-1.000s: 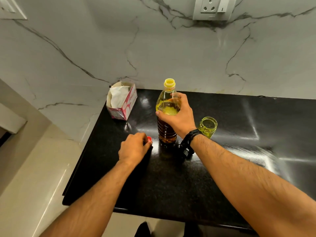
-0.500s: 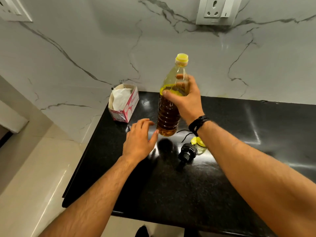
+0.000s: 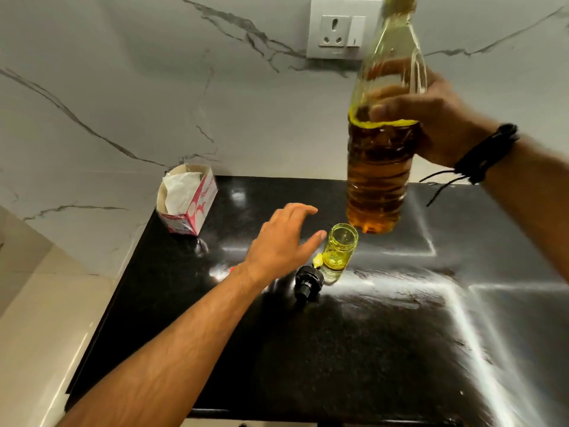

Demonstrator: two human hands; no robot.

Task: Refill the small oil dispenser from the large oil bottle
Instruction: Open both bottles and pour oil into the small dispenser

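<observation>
My right hand [image 3: 431, 118] grips the large oil bottle [image 3: 381, 155] around its middle and holds it upright, high above the black counter [image 3: 369, 349]. The bottle holds amber oil to about half its height; its top runs out of frame. Below it the small oil dispenser [image 3: 338, 252], a yellow-tinted jar with an open mouth, stands on the counter. Its black pump top [image 3: 308, 282] lies beside it. My left hand [image 3: 283, 241] hovers open just left of the dispenser, fingers spread, not touching it. A bit of red cap [image 3: 231, 269] shows under my left wrist.
An open red and white tissue box [image 3: 186, 201] stands at the counter's back left corner. A wall socket [image 3: 337, 32] sits on the marble backsplash. The counter's left and front edges drop off to a pale floor.
My right hand has lifted the large bottle from counter height to well above the dispenser. My left hand has left the red cap and moved right toward the dispenser.
</observation>
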